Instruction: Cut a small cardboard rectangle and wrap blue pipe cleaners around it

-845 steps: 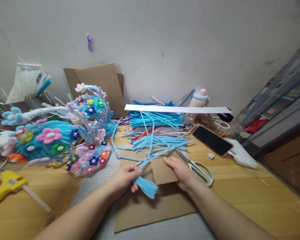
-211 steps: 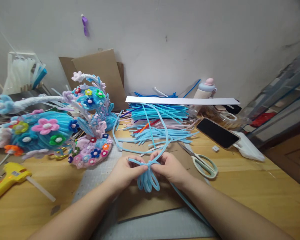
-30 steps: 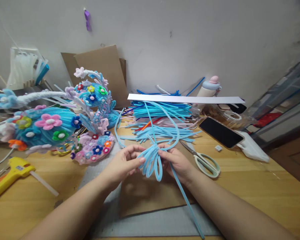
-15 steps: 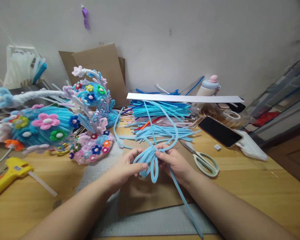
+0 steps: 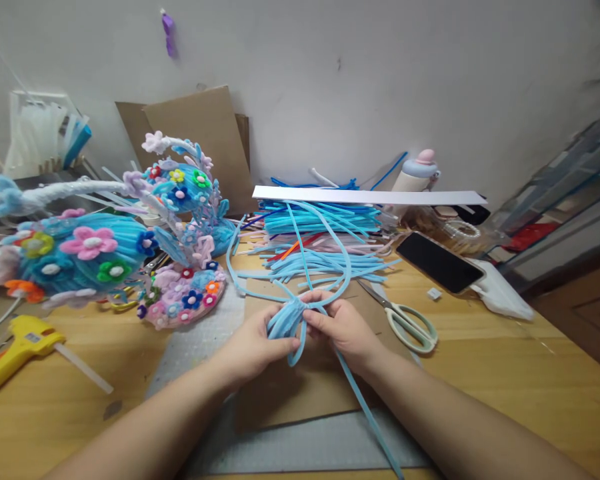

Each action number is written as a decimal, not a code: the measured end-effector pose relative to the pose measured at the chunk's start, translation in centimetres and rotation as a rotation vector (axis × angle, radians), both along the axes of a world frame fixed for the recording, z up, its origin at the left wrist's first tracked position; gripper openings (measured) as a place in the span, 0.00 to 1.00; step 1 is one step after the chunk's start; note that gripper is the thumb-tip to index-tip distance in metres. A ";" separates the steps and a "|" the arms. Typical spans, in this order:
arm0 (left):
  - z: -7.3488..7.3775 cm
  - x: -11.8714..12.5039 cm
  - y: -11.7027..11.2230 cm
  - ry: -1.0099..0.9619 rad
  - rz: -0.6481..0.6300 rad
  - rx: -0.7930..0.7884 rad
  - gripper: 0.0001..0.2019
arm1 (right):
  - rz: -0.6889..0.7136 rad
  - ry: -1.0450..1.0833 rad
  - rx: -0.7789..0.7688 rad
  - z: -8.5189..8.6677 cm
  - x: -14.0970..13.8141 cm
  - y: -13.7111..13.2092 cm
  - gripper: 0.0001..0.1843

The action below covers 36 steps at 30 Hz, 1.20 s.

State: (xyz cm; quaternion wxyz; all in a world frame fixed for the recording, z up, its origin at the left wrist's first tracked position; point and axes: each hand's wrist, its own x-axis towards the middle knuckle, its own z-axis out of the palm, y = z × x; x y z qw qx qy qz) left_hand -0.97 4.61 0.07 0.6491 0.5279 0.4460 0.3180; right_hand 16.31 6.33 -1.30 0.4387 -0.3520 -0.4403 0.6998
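Note:
A looped bundle of light blue pipe cleaners (image 5: 291, 315) is held between both hands above a brown cardboard sheet (image 5: 275, 400). My left hand (image 5: 260, 341) wraps round the loops on their left side, thumb in front. With thumb and fingers my right hand (image 5: 337, 323) pinches the bundle where its strands gather. One long stem (image 5: 365, 400) hangs from under the right hand toward the front edge, and other stems curve up and away behind the hands. The fingertips behind the bundle are partly hidden.
Piled pipe cleaners (image 5: 325, 223) lie behind the hands under a white strip (image 5: 370, 195). Scissors (image 5: 410, 327) and a phone (image 5: 440, 262) lie to the right. On the left are flower-covered pipe-cleaner ornaments (image 5: 90, 257) and a yellow glue gun (image 5: 27, 340).
The loops have been drawn together and turned toward my left hand. The front loop has swung left and now shows less. Both hands stay on the bundle.

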 end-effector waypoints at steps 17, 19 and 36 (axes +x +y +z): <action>0.8 -0.3 -0.4 0.470 0.478 0.743 0.25 | 0.069 -0.315 0.065 0.0 -0.9 -0.9 0.08; 1.3 -0.7 0.0 0.551 0.364 0.774 0.15 | 0.079 -0.340 0.094 -0.1 -1.0 -1.0 0.06; 1.9 -0.7 0.0 -0.184 0.204 -0.022 0.19 | 0.091 -0.114 0.085 0.4 -1.3 -1.9 0.14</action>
